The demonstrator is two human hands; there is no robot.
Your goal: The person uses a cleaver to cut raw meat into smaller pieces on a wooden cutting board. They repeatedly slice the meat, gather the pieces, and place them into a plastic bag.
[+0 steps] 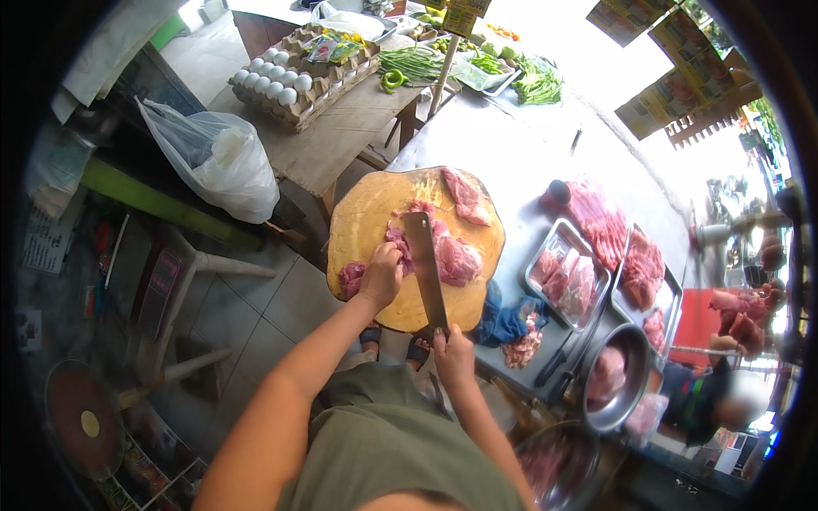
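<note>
Two bare hands work before us over a round wooden chopping board [358, 213]. Our left forearm comes from the lower left and reaches up diagonally; the left hand [383, 271] is turned inward, knuckles up. Its fingers are curled together at the small meat pieces [400, 243] in the middle of the board, but whether they pinch them, we cannot tell. Our right hand [454, 356], at the near edge, is closed firmly around the handle of a cleaver [424, 264], whose wide blade points away from us, leaning slightly left. This blade stands between the left hand and a bigger lump of meat [458, 258], and it hides some of the meat behind it. A flat slice [466, 196] lies at the far right of the board, and a darker piece [351, 278] at the left edge.

To the right, on the metal table [528, 153], we see a blue cloth [504, 315], fatty trimmings [523, 345] and a meat tray [550, 308]. At the upper left are white eggs [273, 77] and a hanging plastic bag [230, 166].
</note>
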